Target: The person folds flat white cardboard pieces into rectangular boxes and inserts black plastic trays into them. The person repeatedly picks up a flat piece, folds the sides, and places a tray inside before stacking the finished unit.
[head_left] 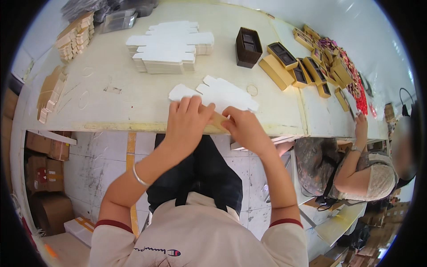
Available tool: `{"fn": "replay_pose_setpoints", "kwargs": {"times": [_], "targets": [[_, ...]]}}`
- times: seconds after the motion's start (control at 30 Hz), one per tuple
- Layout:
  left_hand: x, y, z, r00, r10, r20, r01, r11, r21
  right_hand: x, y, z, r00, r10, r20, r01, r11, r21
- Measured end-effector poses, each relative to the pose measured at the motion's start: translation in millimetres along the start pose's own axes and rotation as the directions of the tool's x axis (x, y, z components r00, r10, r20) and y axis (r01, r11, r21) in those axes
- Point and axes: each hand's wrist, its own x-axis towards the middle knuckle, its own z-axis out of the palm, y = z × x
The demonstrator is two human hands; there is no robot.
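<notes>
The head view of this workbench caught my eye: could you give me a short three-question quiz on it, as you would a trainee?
1. Which of the person's hands touch the tan cardboard piece?
2. True or false: the dark brown compartmented tray stands to the right of the tall white cardboard stack.
3. What lies on the table just beyond the hands?
A) a mug
B) flat white cardboard
C) a rolled towel

Key:
1. Both, the left hand and the right hand.
2. True.
3. B.
</notes>
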Motion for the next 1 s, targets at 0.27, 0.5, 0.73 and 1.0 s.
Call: {"fn": "replay_pose_setpoints", "kwargs": {"times": [0.27, 0.5, 0.73, 1.0], "targets": [[-1.7, -8.7, -28.1, 0.833, -0.219, 0.508, 0.48, 0.742, -0.468, -26.8, -9.1, 13.0, 0.967, -0.077, 0.242, -0.13, 0.667, 0.733], [43.6, -45.4, -7.3, 0.787, -0.052, 0.615, 0.374, 0.833, -0.407, -62.1, 21.3, 6.9, 0.879, -0.475, 0.047, 0.467, 0.835, -0.292], [54.4, -54.2, 27.5, 0.958, 0.227, 0.177, -0.124, 0.881, -0.456, -25.9, 14.1, 15.8, 0.936, -0.305, -0.174, 0.312, 0.95, 0.016], [-0.1, -41.6, -12.7, 0.896, 0.316, 0.311, -0.154, 0.88, -0.449, -9.3, 12.3, 17.4, 0.879, -0.408, -0.248, 0.315, 0.886, -0.34]]}}
